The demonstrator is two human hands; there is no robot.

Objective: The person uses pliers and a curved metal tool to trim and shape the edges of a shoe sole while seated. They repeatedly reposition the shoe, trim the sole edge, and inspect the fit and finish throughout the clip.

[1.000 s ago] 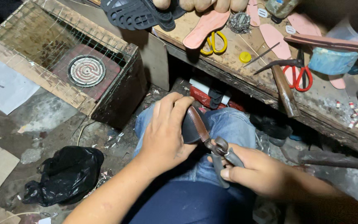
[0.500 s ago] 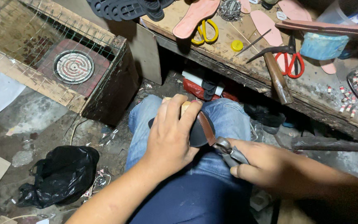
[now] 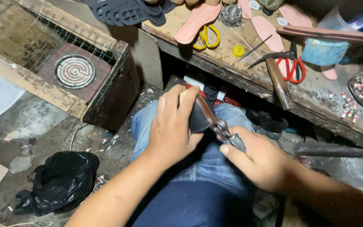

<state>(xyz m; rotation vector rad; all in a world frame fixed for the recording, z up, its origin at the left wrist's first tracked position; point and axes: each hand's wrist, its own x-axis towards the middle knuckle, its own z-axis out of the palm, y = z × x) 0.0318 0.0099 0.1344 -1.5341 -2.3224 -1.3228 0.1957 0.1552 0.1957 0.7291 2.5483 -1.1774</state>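
- Left hand (image 3: pixel 171 130) wrapped around dark shoe upper (image 3: pixel 199 117), held on lap over jeans (image 3: pixel 198 185).
- Right hand (image 3: pixel 259 162) clenched on lasting pliers (image 3: pixel 225 130), jaws biting upper's edge.
- Hammer (image 3: pixel 278 80) lying at workbench (image 3: pixel 232 69) front edge.

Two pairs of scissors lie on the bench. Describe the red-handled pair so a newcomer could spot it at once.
Start at the wooden bench across the top of the view and go toward its right end. Beside the hammer, below a blue tub, lie the red scissors, blades pointing away from the person. The other pair, further left, is yellow-handled.
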